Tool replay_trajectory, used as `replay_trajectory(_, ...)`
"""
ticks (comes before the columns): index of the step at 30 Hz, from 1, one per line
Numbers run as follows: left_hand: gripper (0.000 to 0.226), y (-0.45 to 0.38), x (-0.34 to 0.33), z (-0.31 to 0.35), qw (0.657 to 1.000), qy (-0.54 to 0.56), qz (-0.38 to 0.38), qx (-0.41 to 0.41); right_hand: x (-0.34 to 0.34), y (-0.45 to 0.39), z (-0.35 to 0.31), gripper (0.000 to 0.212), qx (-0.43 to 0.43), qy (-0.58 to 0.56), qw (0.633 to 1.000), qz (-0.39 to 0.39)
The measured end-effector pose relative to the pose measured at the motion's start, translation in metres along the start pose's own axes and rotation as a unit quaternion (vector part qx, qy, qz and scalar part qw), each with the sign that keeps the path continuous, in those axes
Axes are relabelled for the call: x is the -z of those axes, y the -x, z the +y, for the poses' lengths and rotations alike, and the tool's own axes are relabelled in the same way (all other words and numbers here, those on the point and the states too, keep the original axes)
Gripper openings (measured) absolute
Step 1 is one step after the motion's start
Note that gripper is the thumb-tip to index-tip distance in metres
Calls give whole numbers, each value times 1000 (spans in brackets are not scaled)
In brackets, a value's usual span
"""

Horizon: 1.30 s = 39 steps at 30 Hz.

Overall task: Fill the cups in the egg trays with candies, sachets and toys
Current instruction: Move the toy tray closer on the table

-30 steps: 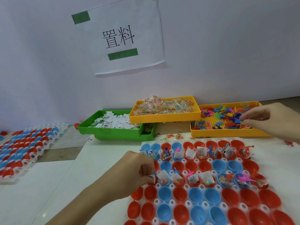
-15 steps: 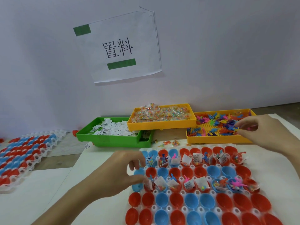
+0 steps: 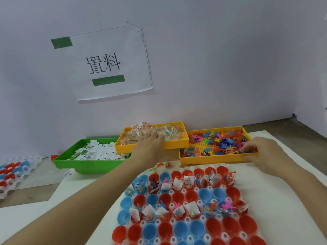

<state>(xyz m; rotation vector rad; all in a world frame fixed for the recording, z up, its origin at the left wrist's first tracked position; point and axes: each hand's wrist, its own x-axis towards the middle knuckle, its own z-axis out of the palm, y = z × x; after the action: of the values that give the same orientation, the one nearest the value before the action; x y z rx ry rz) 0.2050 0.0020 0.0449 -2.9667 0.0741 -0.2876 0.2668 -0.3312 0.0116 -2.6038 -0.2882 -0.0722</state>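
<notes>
The clear egg tray (image 3: 190, 238) of red and blue cups lies in front of me. Its far row and third row hold sachets, candies and toys. My left hand (image 3: 150, 144) reaches over the rim of the yellow candy tray (image 3: 177, 145), with its fingertips down among the candies (image 3: 169, 131) and hidden from me. My right hand (image 3: 261, 153) is at the right end of the yellow toy tray (image 3: 212, 159). Its fingers curl into the coloured toys (image 3: 219, 142) and its thumb lies along the front wall.
A green tray (image 3: 88, 166) of white sachets (image 3: 95, 152) stands left of the candy tray. A second egg tray (image 3: 16, 171) lies at the far left. A few loose candies (image 3: 166, 164) lie between the trays. A paper sign (image 3: 106, 62) hangs on the wall behind.
My left hand left the egg tray's left edge and moved up into the candy tray. My right hand stayed in the toy tray, shifting slightly toward its front right corner.
</notes>
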Motion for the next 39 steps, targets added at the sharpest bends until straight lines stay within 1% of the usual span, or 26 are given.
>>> replay_trajectory(2, 36, -9, -4, 0, 1000, 9, 13, 3, -3, -1, 6, 31, 10, -17, 1000, 21)
replay_trajectory(4, 22, -11, -5, -2, 999, 43, 26, -2, -8, -2, 11, 29, 11, -18, 999, 36)
replay_trajectory(6, 15, -8, -6, -4, 996, 79, 38, -12, -12, -2, 14, 28, 11, -12, 998, 57)
replay_trajectory(9, 20, 0, -8, -9, 990, 121, 67, -11, -9, 4, 20, 35, 1, -6, 996, 92)
replay_trajectory(11, 18, 3, -9, -13, 987, 137, 82, 1, -2, 14, 26, 37, -11, -8, 993, 113)
replay_trajectory(14, 16, 5, -11, -15, 984, 149, 95, 11, 7, 40, 33, 33, -32, 21, 990, 139)
replay_trajectory(18, 16, 7, -11, -15, 985, 145, 94, 13, 13, 80, 37, 27, -67, 67, 980, 173)
replay_trajectory(20, 16, 7, -10, -15, 986, 141, 81, 15, 17, 97, 40, 27, -76, 91, 979, 163)
replay_trajectory(24, 17, 8, -9, -14, 988, 137, 69, 17, 24, 129, 46, 23, -118, 162, 974, 105)
replay_trajectory(27, 15, 8, -9, -13, 987, 138, 74, 20, 29, 143, 55, 23, -150, 150, 975, 71)
replay_trajectory(28, 13, 7, -9, -12, 988, 135, 73, 19, 30, 144, 58, 26, -150, 143, 976, 70)
replay_trajectory(29, 11, 7, -9, -12, 989, 131, 69, 18, 30, 145, 60, 28, -136, 128, 978, 94)
replay_trajectory(30, 10, 6, -8, -11, 990, 127, 66, 16, 32, 143, 61, 27, -99, 110, 979, 141)
replay_trajectory(31, 9, 6, -8, -11, 990, 124, 64, 15, 36, 140, 58, 21, -64, 114, 975, 182)
replay_trajectory(32, 9, 6, -8, -11, 990, 123, 63, 15, 39, 132, 60, 7, -41, 123, 973, 193)
replay_trajectory(33, 10, 5, -9, -11, 990, 122, 63, 16, 43, 122, 59, 20, -70, 135, 976, 155)
replay_trajectory(34, 11, 5, -9, -10, 990, 122, 63, 17, 46, 110, 64, 45, -102, 164, 978, 81)
replay_trajectory(35, 12, 5, -9, -10, 990, 122, 61, 18, 49, 99, 67, 63, -145, 195, 970, -3)
replay_trajectory(36, 13, 5, -9, -11, 991, 121, 58, 19, 50, 88, 70, 72, -167, 207, 962, -64)
replay_trajectory(37, 13, 4, -9, -11, 991, 120, 55, 20, 50, 80, 70, 76, -177, 207, 956, -105)
replay_trajectory(39, 12, 4, -9, -12, 992, 117, 51, 20, 43, 69, 72, 76, -166, 200, 959, -112)
